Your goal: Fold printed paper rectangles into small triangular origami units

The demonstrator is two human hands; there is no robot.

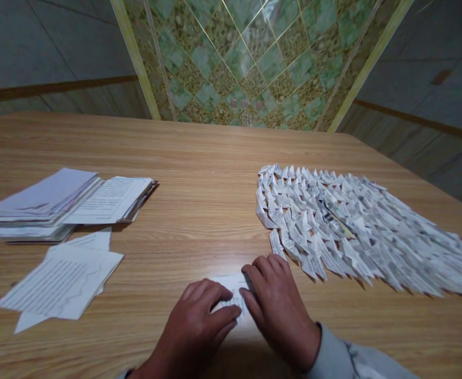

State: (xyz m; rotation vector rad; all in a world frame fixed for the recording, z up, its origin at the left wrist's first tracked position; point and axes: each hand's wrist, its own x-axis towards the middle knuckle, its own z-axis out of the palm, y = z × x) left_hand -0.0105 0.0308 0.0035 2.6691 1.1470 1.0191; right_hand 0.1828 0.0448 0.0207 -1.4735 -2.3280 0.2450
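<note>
A small piece of printed paper (231,300) lies on the table near its front edge, partly hidden under both hands. My left hand (199,316) grips its left side, the fingers curled and the thumb close to the index finger. On the right side of the paper my right hand (274,302) is closed too, its fingertips and thumb pressing at the edge. To the right of my right hand stand many folded paper boats (333,221), packed in close rows and made of printed paper.
Stacks of paper (49,195) and printed pages (108,200) lie at the left. Nearer to me are several loose printed sheets (62,281), overlapping. The wooden table (183,152) reaches back to a tiled wall panel (246,58).
</note>
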